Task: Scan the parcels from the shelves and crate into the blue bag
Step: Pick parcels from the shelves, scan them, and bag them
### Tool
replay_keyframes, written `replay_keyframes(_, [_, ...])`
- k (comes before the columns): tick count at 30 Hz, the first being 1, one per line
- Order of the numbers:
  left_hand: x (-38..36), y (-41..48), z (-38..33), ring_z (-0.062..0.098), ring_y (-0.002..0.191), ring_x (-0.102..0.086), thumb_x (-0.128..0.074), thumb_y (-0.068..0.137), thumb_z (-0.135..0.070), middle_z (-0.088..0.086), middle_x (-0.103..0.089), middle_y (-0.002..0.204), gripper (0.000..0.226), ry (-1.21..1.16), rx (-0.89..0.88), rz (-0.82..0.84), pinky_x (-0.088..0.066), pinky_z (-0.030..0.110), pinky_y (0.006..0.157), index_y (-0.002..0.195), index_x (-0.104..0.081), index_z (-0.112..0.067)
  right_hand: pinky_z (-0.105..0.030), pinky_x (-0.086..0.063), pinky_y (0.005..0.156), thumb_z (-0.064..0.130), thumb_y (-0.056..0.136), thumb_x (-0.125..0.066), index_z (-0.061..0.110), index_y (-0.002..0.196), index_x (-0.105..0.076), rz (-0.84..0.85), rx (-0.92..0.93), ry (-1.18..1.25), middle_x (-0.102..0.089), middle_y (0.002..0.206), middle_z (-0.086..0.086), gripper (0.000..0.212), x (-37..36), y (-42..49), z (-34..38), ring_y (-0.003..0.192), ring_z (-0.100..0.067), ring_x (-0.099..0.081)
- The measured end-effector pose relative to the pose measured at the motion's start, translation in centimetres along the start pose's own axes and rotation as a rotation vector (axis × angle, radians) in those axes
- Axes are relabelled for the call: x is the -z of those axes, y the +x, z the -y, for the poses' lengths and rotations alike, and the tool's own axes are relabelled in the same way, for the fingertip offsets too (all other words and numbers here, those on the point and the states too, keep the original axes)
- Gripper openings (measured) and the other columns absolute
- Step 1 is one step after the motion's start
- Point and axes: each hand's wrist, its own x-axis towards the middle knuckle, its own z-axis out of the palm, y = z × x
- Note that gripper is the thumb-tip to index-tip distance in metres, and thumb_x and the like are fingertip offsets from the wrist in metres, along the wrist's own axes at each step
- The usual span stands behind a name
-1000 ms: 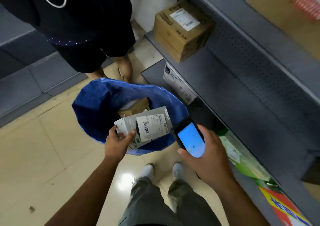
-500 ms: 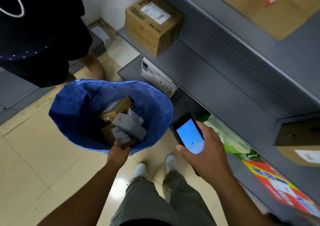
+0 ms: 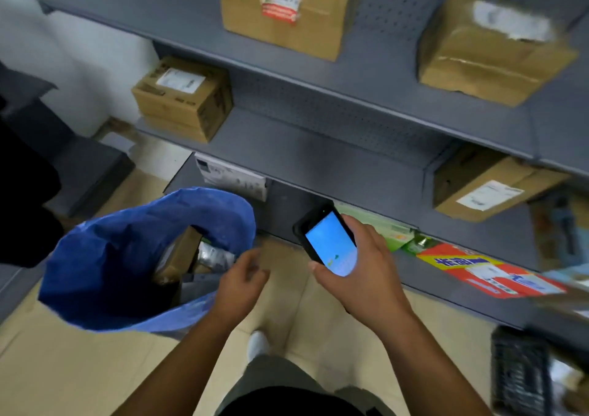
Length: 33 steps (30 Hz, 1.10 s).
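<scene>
The blue bag (image 3: 105,256) stands open on the floor at lower left, with several parcels inside, among them a brown box (image 3: 178,256) and a grey packet (image 3: 216,256). My left hand (image 3: 242,285) hovers at the bag's right rim, fingers loosely curled, holding nothing. My right hand (image 3: 360,275) grips a black handheld scanner (image 3: 328,240) with a lit blue screen, in front of the lowest shelf. Brown cardboard parcels sit on the grey shelves: one at mid left (image 3: 185,97), one at mid right (image 3: 487,186), two on the upper shelf (image 3: 283,11) (image 3: 490,49).
A white flat box (image 3: 232,176), green packets (image 3: 389,234) and a red and yellow packet (image 3: 487,272) lie on the lowest shelf. A dark crate (image 3: 519,371) is at bottom right. A person in dark clothes (image 3: 22,199) stands at the left. My white shoe (image 3: 258,344) is on the tiled floor.
My left hand let the grey labelled parcel drop into the bag, then lifted off the rim and drifted right. My view tilted up toward the shelves. The scanner stays in my right hand.
</scene>
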Motion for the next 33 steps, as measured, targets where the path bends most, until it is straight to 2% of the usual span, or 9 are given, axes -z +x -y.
replay_keyframes(3, [-4.1, -3.1, -6.3, 0.002, 0.119, -0.06, -0.062, 0.091, -0.031, -0.011, -0.065, 0.13, 0.049, 0.018, -0.194, 0.058, -0.046, 0.027, 0.103, 0.139, -0.055, -0.032, -0.034, -0.048, 0.095, 0.062, 0.066, -0.073, 0.04, 0.137, -0.035, -0.096, -0.012, 0.052, -0.042, 0.118, 0.021, 0.083, 4.2, -2.2, -3.4, 0.111, -0.006, -0.042])
replay_keyframes(8, [-13.4, -8.8, -15.0, -0.013, 0.111, -0.061, -0.063, 0.098, -0.009, -0.017, -0.065, 0.126, 0.043, 0.004, -0.432, 0.166, -0.046, 0.005, 0.089, 0.13, -0.055, -0.036, -0.016, -0.041, 0.084, 0.059, 0.067, -0.078, 0.042, 0.135, -0.038, -0.279, -0.072, 0.149, -0.042, 0.116, 0.025, 0.08, 12.8, -7.7, -10.8, 0.109, 0.0, -0.04])
replay_keyframes(13, [-23.5, -14.7, -20.6, -0.002, 0.119, -0.062, -0.064, 0.099, -0.017, -0.015, -0.067, 0.13, 0.042, -0.002, -0.584, 0.351, -0.05, 0.013, 0.093, 0.137, -0.056, -0.033, -0.02, -0.043, 0.089, 0.055, 0.068, -0.079, 0.04, 0.137, -0.041, -0.489, -0.157, 0.167, -0.046, 0.12, 0.024, 0.081, 21.3, -14.3, -19.0, 0.113, -0.002, -0.044])
replay_keyframes(16, [-29.9, -17.8, -22.7, 0.001, 0.119, -0.063, -0.062, 0.1, -0.01, -0.015, -0.066, 0.13, 0.043, 0.011, -0.648, 0.474, -0.05, 0.01, 0.088, 0.137, -0.057, -0.03, -0.007, -0.033, 0.085, 0.052, 0.069, -0.08, 0.04, 0.139, -0.04, -0.576, -0.244, 0.176, -0.044, 0.12, 0.027, 0.082, 25.4, -18.6, -23.2, 0.112, 0.005, -0.038])
replay_keyframes(19, [-36.0, -20.7, -23.9, -0.001, 0.118, -0.062, -0.064, 0.099, -0.011, -0.018, -0.067, 0.128, 0.042, 0.042, -0.698, 0.605, -0.048, 0.009, 0.089, 0.134, -0.057, -0.033, -0.004, -0.03, 0.086, 0.054, 0.07, -0.079, 0.04, 0.141, -0.037, -0.65, -0.329, 0.181, -0.042, 0.122, 0.029, 0.084, 28.0, -23.1, -26.8, 0.117, 0.006, -0.037])
replay_keyframes(23, [-43.3, -23.1, -24.6, -0.001, 0.118, -0.062, -0.063, 0.089, -0.027, -0.015, -0.067, 0.129, 0.048, 0.123, -0.7, 0.745, -0.047, 0.008, 0.09, 0.136, -0.057, -0.032, -0.005, -0.032, 0.087, 0.056, 0.069, -0.077, 0.043, 0.14, -0.037, -0.747, -0.464, 0.201, -0.044, 0.123, 0.029, 0.082, 30.0, -28.2, -31.2, 0.118, 0.01, -0.039])
replay_keyframes(27, [-48.8, -24.1, -24.9, -0.002, 0.117, -0.062, -0.066, 0.09, -0.028, -0.019, -0.067, 0.126, 0.048, 0.18, -0.655, 0.892, -0.049, 0.008, 0.088, 0.136, -0.057, -0.035, 0.004, -0.03, 0.083, 0.053, 0.069, -0.078, 0.05, 0.134, -0.037, -0.82, -0.601, 0.231, -0.041, 0.119, 0.035, 0.077, 31.0, -31.3, -35.4, 0.114, 0.02, -0.037])
replay_keyframes(31, [-53.7, -23.5, -25.1, -0.003, 0.119, -0.06, -0.062, 0.087, -0.035, -0.029, -0.064, 0.124, 0.046, 0.244, -0.61, 1.002, -0.05, 0.017, 0.092, 0.13, -0.054, -0.049, -0.006, -0.036, 0.083, 0.056, 0.069, -0.077, 0.044, 0.138, -0.036, -0.843, -0.741, 0.229, -0.043, 0.12, 0.028, 0.081, 31.1, -32.2, -38.7, 0.111, 0.01, -0.041])
replay_keyframes(33, [-56.6, -22.8, -25.4, -0.004, 0.12, -0.06, -0.065, 0.093, -0.028, -0.031, -0.063, 0.123, 0.043, 0.257, -0.6, 1.05, -0.051, 0.024, 0.097, 0.128, -0.054, -0.052, -0.016, -0.043, 0.088, 0.057, 0.067, -0.077, 0.046, 0.136, -0.037, -0.847, -0.789, 0.228, -0.045, 0.12, 0.027, 0.081, 31.5, -32.1, -40.3, 0.112, 0.005, -0.044])
